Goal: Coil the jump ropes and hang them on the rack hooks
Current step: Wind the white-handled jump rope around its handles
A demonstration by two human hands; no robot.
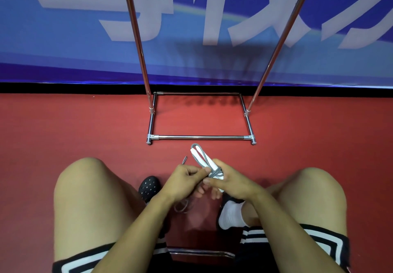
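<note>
Seated before a chrome rack (201, 137), the right hand (230, 180) clasps the white-handled jump rope (204, 162) bundle while the left hand (182, 179) pinches grey cord, apparently wrapping it tight.

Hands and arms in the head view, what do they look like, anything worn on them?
Both arms are bare from the frame edge to the wrist, with no sleeves showing. The left hand and right hand wear no gloves, and no watch, band or ring is visible.
</note>
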